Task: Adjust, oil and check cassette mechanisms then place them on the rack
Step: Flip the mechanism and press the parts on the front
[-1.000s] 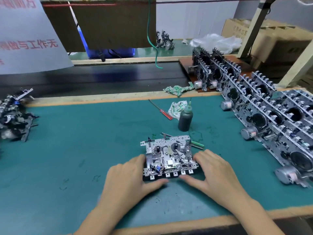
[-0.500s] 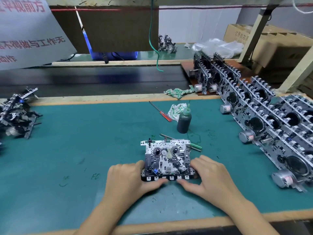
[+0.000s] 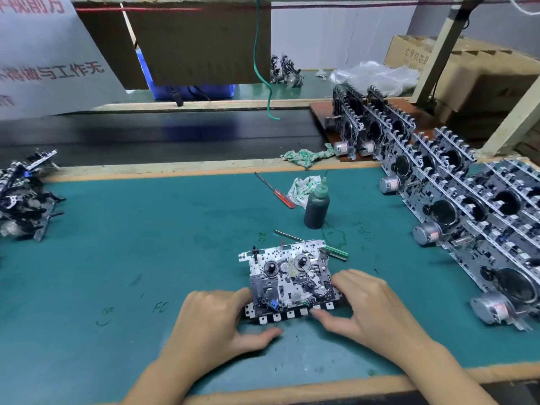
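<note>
Head view, lower centre: the cassette mechanism [image 3: 287, 280] lies flat on the green mat [image 3: 146, 244] between my hands. My left hand [image 3: 216, 323] curls round its left edge, and my right hand [image 3: 362, 305] grips the right edge, thumb on the front key row.

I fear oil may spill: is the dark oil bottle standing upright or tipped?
Upright. The oil bottle stands on its base on the green mat, nozzle pointing up.
</note>
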The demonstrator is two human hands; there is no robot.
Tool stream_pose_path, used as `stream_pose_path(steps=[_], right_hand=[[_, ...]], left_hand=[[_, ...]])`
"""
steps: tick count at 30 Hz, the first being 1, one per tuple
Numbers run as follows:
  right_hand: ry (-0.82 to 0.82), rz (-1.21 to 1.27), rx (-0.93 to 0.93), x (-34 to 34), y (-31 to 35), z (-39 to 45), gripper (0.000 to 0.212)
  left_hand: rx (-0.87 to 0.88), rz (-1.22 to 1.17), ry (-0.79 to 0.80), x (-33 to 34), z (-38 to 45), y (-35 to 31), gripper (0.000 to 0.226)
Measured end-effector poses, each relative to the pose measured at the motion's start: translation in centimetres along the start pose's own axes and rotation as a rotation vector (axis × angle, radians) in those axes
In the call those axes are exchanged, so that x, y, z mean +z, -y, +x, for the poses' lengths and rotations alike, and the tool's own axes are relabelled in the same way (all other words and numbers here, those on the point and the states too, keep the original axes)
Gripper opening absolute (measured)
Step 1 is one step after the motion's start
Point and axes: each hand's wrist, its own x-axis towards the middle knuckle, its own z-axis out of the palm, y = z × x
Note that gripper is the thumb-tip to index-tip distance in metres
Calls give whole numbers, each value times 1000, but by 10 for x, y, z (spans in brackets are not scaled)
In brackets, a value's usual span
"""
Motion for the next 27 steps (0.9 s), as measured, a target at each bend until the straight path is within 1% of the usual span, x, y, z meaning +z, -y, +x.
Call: stream_pose_path(steps=[4, 7, 10, 13, 15, 20, 23, 25, 27], right_hand=[[3, 22, -12, -1, 1, -1, 49], [31, 72, 1, -3, 0, -3, 50], [50, 59, 6, -2, 0, -4, 52], [2, 34, 31, 1, 2, -4, 49], [-23, 40, 63, 2, 3, -3, 49], [-16, 81, 100, 3, 5, -3, 47], [19, 98, 70, 1, 5, -3, 47], [43, 79, 48, 0, 5, -3, 48], [41, 62, 76, 0, 5, -2, 45]], left_hand=[[-60, 28, -31, 3, 1, 0, 50], [-107, 38, -51, 4, 1, 0, 51], [-124, 26, -40, 4, 1, 2, 53], [-103, 13, 2, 3, 0, 3, 60], [-137, 10, 8, 2, 0, 0, 65], [-233, 34, -81, 7, 5, -9, 60], [-283, 64, -83, 10, 5, -11, 60], [-277, 65, -66, 10, 4, -9, 61], [-194, 42, -38, 8, 2, -4, 61]])
